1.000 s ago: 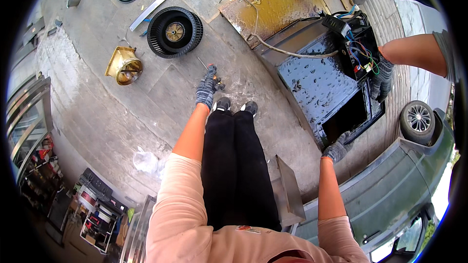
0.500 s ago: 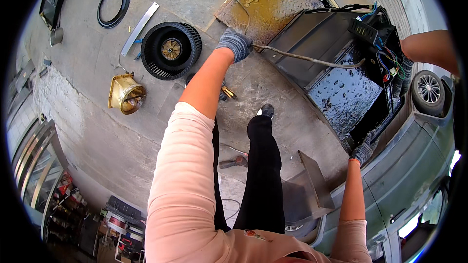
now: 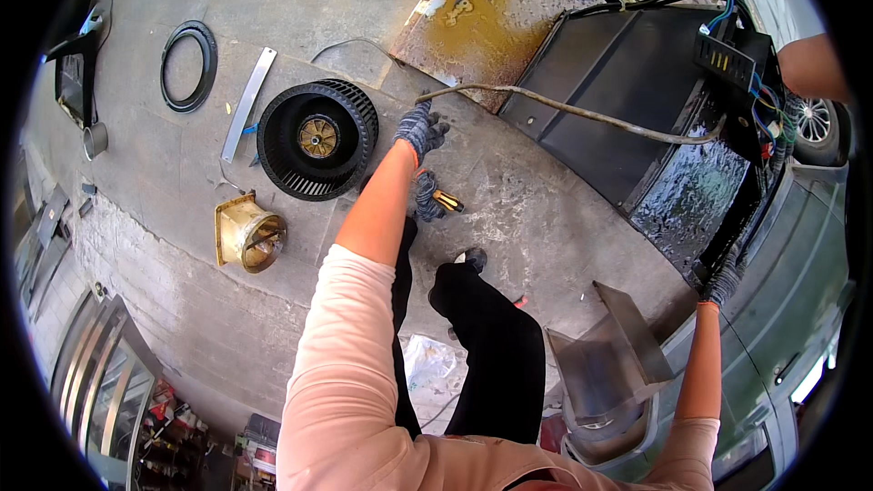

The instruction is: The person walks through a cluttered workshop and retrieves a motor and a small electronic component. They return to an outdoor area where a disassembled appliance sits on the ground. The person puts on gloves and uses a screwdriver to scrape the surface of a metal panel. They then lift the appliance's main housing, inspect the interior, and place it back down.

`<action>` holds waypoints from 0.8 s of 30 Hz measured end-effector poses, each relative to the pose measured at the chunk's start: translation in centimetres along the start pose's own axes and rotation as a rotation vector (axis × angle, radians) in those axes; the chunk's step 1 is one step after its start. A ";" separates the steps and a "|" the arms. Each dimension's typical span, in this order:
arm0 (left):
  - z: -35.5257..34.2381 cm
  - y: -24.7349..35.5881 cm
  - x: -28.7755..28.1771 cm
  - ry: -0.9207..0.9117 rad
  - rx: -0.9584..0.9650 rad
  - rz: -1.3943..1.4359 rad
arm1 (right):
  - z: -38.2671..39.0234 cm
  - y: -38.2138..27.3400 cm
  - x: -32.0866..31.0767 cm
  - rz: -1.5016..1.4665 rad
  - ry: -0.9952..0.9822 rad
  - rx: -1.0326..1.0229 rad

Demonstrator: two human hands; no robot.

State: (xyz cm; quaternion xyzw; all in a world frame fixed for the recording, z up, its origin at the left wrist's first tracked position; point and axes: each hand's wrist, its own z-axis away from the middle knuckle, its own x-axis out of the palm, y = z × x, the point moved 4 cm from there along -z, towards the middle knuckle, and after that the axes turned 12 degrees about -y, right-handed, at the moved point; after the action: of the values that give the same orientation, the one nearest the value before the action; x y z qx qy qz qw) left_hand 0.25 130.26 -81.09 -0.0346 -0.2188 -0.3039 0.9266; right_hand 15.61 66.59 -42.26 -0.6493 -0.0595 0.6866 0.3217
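In its grey knit glove, my left hand (image 3: 420, 133) pinches the end of a dirty brown cord (image 3: 582, 111) between thumb and index side, other fingers loosely spread. The cord stretches right to a black metal appliance housing (image 3: 596, 95) tilted at the right, its lower panel smeared with dark, wet-looking grease. My gloved right hand (image 3: 725, 280) grips the housing's near lower edge, its fingertips partly hidden. Wires and a slotted black box (image 3: 723, 56) sit at the housing's upper right. Another person's arm (image 3: 812, 68) reaches in there from the right, its gloved hand mostly hidden behind the wires.
Left of my hand lie a black fan wheel (image 3: 273, 141), a metal strip (image 3: 247, 109), a black ring (image 3: 168, 68) and a yellowish funnel-like part (image 3: 238, 227). A yellow-handled tool (image 3: 448, 201) lies near my feet. A greasy panel (image 3: 500, 0) is beyond; a car (image 3: 773, 309) stands right.
My view has shifted. My left hand has drawn the cord end leftward, its fingers looser, and a longer stretch of cord now spans to the housing. My right hand stays on the housing edge.
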 end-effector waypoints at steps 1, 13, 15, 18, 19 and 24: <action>-1.7 -1.4 1.4 -0.023 0.119 0.023 | 0.4 0.4 -0.3 -0.032 0.000 -0.005; -13.9 -0.1 4.3 -0.427 0.485 0.617 | 1.3 -2.3 0.1 -0.183 0.062 -0.126; -14.4 0.3 3.8 -0.472 0.528 0.619 | 1.3 -2.7 0.5 -0.239 0.081 -0.113; -14.2 0.1 4.1 -0.614 0.598 0.652 | 1.1 -2.8 0.1 -0.315 0.087 -0.160; -13.5 -0.8 5.7 -0.634 0.593 0.640 | 1.5 -2.3 -0.7 -0.313 0.103 -0.160; -14.0 -0.1 4.6 -0.590 0.574 0.620 | 2.0 -4.6 0.5 -0.194 0.135 -0.209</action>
State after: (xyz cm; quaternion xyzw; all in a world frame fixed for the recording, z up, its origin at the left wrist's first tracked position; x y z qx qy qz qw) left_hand 8.88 124.86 -91.75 0.0735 -0.5248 0.0803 0.8443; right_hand 15.50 71.13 -40.15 -0.7152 -0.1713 0.5972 0.3203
